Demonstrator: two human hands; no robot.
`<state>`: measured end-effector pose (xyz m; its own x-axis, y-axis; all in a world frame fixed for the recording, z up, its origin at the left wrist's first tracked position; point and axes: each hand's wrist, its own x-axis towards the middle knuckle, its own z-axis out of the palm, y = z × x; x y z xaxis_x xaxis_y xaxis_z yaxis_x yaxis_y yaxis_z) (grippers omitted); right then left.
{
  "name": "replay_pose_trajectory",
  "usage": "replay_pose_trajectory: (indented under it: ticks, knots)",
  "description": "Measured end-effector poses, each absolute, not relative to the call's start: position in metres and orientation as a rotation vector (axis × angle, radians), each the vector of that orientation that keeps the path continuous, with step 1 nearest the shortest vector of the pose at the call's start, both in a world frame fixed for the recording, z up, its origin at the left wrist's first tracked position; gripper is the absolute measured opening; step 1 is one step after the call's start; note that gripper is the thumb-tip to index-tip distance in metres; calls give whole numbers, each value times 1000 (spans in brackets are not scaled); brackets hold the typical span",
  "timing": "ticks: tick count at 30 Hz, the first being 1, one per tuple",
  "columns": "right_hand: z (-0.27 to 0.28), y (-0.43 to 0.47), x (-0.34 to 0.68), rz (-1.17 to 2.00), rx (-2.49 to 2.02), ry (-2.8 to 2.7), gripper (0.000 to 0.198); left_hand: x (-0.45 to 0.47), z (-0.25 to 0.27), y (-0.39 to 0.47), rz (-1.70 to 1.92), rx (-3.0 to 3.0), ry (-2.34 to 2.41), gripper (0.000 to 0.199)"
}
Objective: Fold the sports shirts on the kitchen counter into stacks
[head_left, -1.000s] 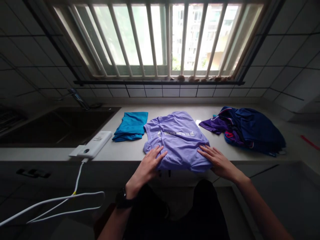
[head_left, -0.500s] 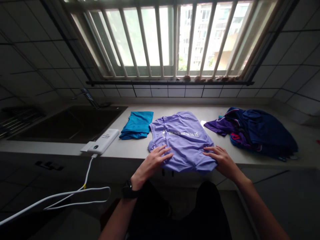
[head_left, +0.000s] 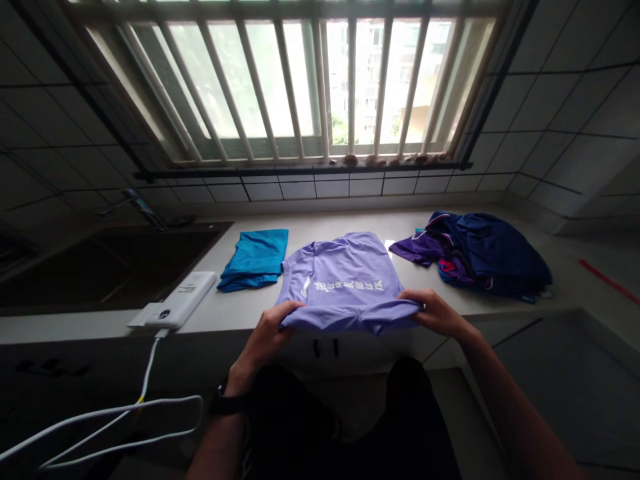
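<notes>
A lavender shirt (head_left: 345,267) with white printed characters lies on the counter, its near edge lifted at the counter's front. My left hand (head_left: 270,330) grips the near left corner of that edge, thumb on top. At the near right corner my right hand (head_left: 437,312) pinches the same edge, pulling it taut between both hands. The fingers under the cloth are hidden. Left of the shirt sits a folded teal garment (head_left: 255,259). To the right is a heap of dark blue and purple clothes (head_left: 495,253).
A white power bank (head_left: 187,300) with a white cable (head_left: 149,367) lies near the front edge, beside a dark sink (head_left: 115,260) with a faucet (head_left: 145,208). A barred window (head_left: 295,87) is behind the counter. A red strip (head_left: 607,280) lies far right.
My hands have gone from resting flat on the shirt to gripping its near edge and lifting it. The printed characters show more flatly. The view has shifted to the right.
</notes>
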<state>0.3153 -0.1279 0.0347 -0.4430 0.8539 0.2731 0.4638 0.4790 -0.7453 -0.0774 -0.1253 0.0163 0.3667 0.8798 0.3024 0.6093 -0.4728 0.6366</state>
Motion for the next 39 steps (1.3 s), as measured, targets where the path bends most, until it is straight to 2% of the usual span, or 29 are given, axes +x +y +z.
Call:
replay_pose_trajectory:
  ticks: [4,6,12,15,19,23,25,27,34,39]
  knots:
    - [70,-101,311,828,-1144,-1983,35,-67,47,-112,1042,2153,1413,24]
    - [83,-77,307,812,-1190,-1937,39,-61,65,-94,1108,2105,1567,24]
    - [84,3,283,684,-1389,-1879,29,-45,91,-18,945,2080,1887,20]
    - [70,25,264,458,-1655,-1773,41,-38,81,10,808,2017,2044,25]
    - [48,20,239,240,-1788,-1859,54,-32,57,17,762,2128,2110,48]
    - [27,0,223,325,-1786,-2196,46,-32,38,13,562,2514,1617,31]
    - [19,-8,217,342,-1846,-2247,49,-32,30,15,397,2565,1436,31]
    - [13,-12,214,325,-1880,-2246,52,-30,24,22,328,2559,1456,37]
    - [10,-15,209,311,-1921,-2225,54,-34,15,43,226,2325,1965,53]
    - [9,-12,211,345,-1910,-2240,54,-38,16,29,252,2501,1796,59]
